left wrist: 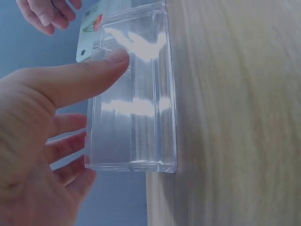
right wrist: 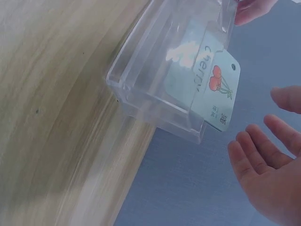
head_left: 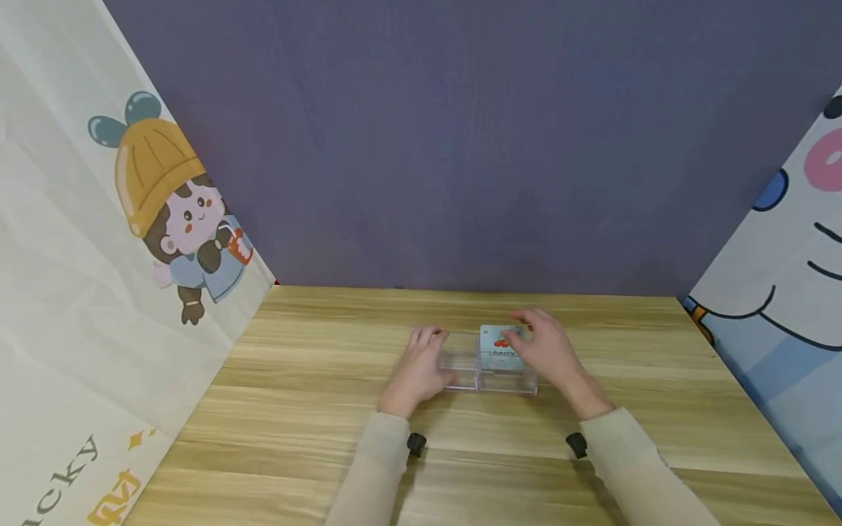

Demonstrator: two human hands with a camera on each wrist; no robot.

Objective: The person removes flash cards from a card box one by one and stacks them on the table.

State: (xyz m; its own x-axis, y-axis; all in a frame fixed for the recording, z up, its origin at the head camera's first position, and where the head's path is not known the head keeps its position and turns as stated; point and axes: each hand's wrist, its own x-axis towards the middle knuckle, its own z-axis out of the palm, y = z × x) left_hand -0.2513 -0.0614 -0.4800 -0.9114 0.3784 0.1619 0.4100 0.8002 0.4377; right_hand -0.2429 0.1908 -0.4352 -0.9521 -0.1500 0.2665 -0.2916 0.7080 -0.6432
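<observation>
A clear plastic card holder (head_left: 508, 383) with two side-by-side compartments stands on the wooden table. Its right compartment holds a pale blue card (head_left: 496, 361) with red cherries and the word "cherry"; the card's top sticks out above the holder. My left hand (head_left: 416, 371) holds the holder's left end, thumb across the front and fingers behind, as the left wrist view shows. Nothing is visible in that left compartment (left wrist: 136, 136). Beside the card, my right hand (right wrist: 273, 160) hovers with loosely bent fingers, apart from card and holder in the right wrist view.
The wood-grain table (head_left: 316, 409) ends at a plain dark purple-grey wall (head_left: 447, 146). Printed cartoon sheets hang on both sides, a white one (head_left: 52, 234) at left and a blue and white one (head_left: 776, 270) at right.
</observation>
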